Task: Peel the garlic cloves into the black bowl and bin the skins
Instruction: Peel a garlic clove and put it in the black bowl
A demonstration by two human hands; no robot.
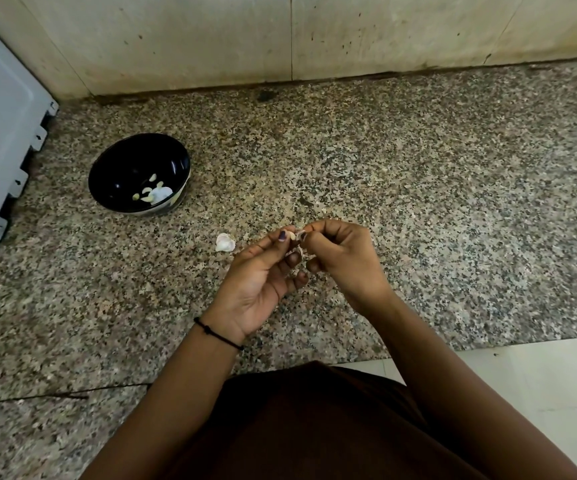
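Left hand [266, 271] and right hand [342, 261] are held together just above the surface [418, 202], and a garlic clove [295, 235] is pinched between their fingertips. It is steadied by the left thumb and forefinger while, it seems, its skin is picked at by the curled right fingers. The clove is held low, probably so that skins are dropped within easy reach; one loose skin [225, 242] is seen lying on the surface just beside the left hand. The black bowl [120, 164] is set to the left, well apart, with a few peeled cloves [152, 195] gathered in it. No bin is shown.
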